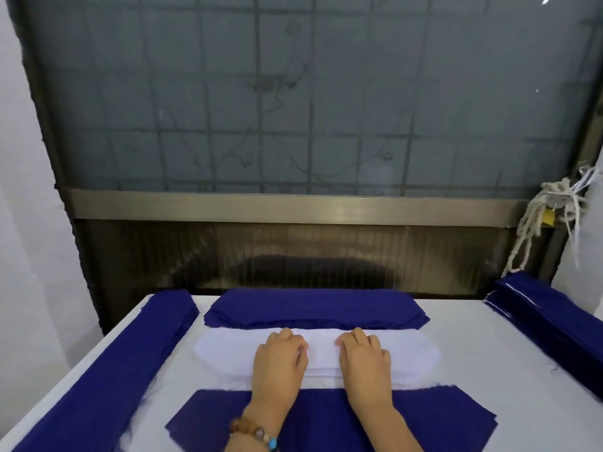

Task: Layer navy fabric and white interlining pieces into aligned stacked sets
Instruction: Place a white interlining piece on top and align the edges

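Note:
A stack of white interlining pieces (222, 350), long with rounded ends, lies across the middle of the table. My left hand (280, 357) and my right hand (365, 357) both rest on top of it, fingers bent toward each other near its centre; whether they pinch the top sheet I cannot tell. A stack of navy pieces (313, 308) of like shape lies just beyond the white stack. Closer to me lies a flat navy piece (424, 415) with angled ends, and my wrists pass over it.
A long navy stack (130, 363) runs down the table's left edge. Another navy stack (551, 321) sits at the right edge. A dark frame with a glass panel (293, 203) stands behind the table. Knotted white cord (541, 220) hangs at the right.

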`<state>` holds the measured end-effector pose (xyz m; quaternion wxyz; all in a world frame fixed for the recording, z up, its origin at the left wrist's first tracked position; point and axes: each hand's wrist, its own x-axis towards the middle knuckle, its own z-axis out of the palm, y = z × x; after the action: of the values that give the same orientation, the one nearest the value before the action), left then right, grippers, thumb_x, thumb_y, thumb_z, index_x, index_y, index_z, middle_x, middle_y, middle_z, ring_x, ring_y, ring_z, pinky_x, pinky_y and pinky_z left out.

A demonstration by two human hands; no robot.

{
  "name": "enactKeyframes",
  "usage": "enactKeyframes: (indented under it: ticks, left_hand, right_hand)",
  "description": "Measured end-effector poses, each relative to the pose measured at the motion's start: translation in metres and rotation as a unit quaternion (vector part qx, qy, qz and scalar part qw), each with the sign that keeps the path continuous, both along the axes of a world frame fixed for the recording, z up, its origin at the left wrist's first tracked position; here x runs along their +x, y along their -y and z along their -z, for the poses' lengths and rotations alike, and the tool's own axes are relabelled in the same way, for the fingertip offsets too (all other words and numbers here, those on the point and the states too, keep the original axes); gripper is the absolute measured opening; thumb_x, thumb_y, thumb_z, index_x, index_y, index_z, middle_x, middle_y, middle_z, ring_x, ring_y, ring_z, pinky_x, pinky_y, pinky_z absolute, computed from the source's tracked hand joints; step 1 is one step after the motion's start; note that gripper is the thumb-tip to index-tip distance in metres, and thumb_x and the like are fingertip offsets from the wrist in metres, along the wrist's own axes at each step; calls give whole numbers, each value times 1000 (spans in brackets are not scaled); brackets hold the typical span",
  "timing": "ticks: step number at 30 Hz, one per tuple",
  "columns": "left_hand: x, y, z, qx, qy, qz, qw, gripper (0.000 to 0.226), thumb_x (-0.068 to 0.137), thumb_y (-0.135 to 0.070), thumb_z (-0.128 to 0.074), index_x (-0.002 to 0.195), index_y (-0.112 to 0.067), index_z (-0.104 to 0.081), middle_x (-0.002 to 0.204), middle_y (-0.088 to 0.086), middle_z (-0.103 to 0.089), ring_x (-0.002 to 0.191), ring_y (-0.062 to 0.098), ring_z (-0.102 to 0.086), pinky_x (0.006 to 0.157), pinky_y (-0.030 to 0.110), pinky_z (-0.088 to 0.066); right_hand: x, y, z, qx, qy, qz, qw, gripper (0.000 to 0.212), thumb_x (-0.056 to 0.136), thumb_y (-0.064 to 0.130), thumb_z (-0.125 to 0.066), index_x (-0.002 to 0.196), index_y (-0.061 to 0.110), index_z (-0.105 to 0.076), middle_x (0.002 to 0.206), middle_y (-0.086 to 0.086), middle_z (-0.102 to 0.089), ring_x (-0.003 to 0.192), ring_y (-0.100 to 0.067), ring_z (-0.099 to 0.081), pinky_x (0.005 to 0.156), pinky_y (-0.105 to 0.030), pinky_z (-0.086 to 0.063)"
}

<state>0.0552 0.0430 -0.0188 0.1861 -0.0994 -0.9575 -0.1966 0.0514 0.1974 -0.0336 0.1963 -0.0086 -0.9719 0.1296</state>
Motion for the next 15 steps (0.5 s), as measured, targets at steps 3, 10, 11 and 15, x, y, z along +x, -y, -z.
enactKeyframes:
  ticks: [3, 10, 11, 15]
  left_hand:
    - [-5, -1, 12, 20, -10, -25, 999, 19, 100, -36, -42, 110, -38, -57, 107, -19, -51, 100, 2, -45, 84, 18, -40]
    - [-19, 0, 24, 12, -21, -26, 999, 32, 101, -41, -40, 131, -40, -51, 124, -20, -47, 111, 1, -42, 94, 14, -35]
    - [-20, 0, 26, 2, -23, -35, 999, 36, 102, -42, -37, 136, -40, -47, 132, -19, -45, 118, 1, -39, 98, 16, -31]
    - [-23, -3, 29, -25, -2, -48, 999, 44, 103, -44, -30, 147, -37, -34, 153, -17, -32, 139, 3, -27, 113, 24, -20]
  right_hand:
    - [-7, 3, 7, -4, 5, 30, 1000, 27, 101, 31, -42, 128, 32, -45, 135, 8, -42, 117, -12, -43, 95, -27, -39]
    - [-14, -9, 12, -3, -1, 9, 1000, 35, 99, 44, -40, 133, 38, -43, 135, 10, -39, 116, -9, -42, 90, -22, -41]
    - [-15, -9, 12, -2, -1, 10, 1000, 37, 99, 45, -40, 135, 38, -43, 136, 10, -39, 117, -9, -42, 90, -22, -41]
    - [-17, -9, 12, -13, 2, 11, 1000, 39, 98, 45, -44, 136, 37, -46, 137, 8, -42, 118, -10, -44, 93, -22, -42]
